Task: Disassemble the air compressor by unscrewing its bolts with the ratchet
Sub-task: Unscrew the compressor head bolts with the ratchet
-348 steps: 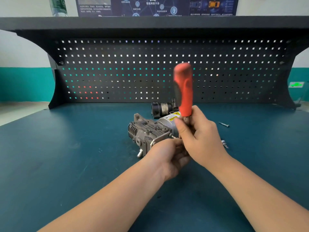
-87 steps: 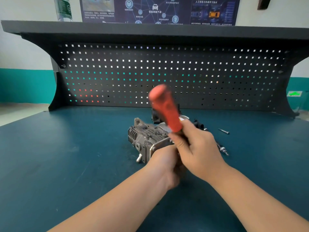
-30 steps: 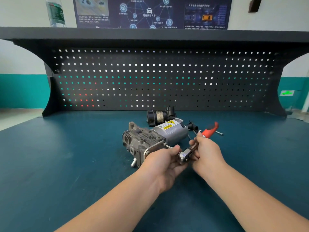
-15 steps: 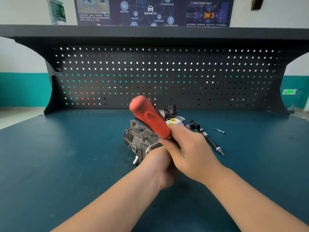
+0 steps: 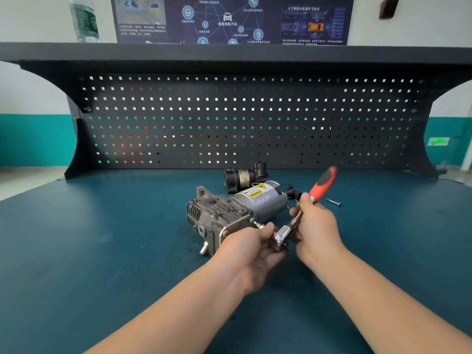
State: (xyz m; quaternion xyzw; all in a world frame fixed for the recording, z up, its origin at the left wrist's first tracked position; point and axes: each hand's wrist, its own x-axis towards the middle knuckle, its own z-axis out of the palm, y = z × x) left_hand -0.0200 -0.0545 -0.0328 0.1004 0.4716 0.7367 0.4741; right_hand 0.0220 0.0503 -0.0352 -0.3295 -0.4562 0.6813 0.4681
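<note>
The grey air compressor point(image 5: 229, 213) lies on its side on the blue bench, its silver motor can with a yellow label pointing back right. A long bolt point(image 5: 255, 223) sticks out of its flange toward me. My left hand point(image 5: 251, 247) curls around the ratchet's chrome head point(image 5: 281, 237) where it meets that bolt. My right hand point(image 5: 315, 226) grips the ratchet's shaft just below the red handle point(image 5: 323, 184), which tilts away to the upper right.
A black cylindrical part point(image 5: 242, 177) lies behind the compressor. One loose screw point(image 5: 333, 202) rests on the bench to the right. A dark pegboard point(image 5: 242, 118) closes the back, with a bottle point(image 5: 85, 19) on its shelf.
The ratchet handle has swung from upright-left over the compressor down to the right. The same back-and-forth swing shows across the earlier frames. My left hand stays at the ratchet head.
</note>
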